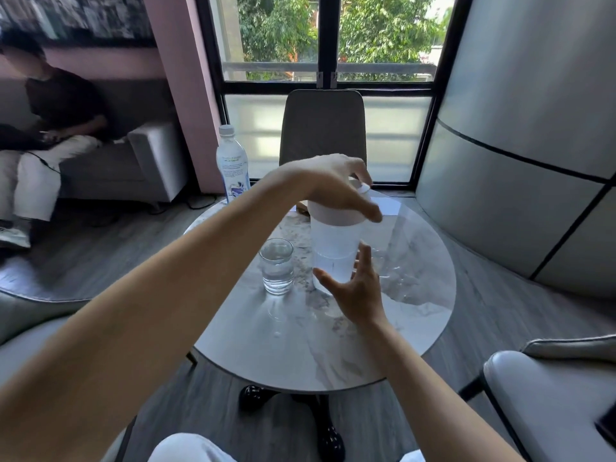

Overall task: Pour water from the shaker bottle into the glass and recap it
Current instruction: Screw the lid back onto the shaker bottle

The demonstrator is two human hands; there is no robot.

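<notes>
Glass [276, 265] mid-tabletop [333, 355] already holds water; left hand [336, 185] clamped on shaker bottle [335, 251] cap [336, 211], right hand [358, 288] fingers apart beside its base; recapping nearly done

Round marble table by a window

A plastic water bottle [232, 161] stands at the table's [383, 355] eleven o'clock edge; a grey chair [322, 126] faces from twelve; a person [50, 135] sits on a sofa [146, 155] toward ten.
</notes>
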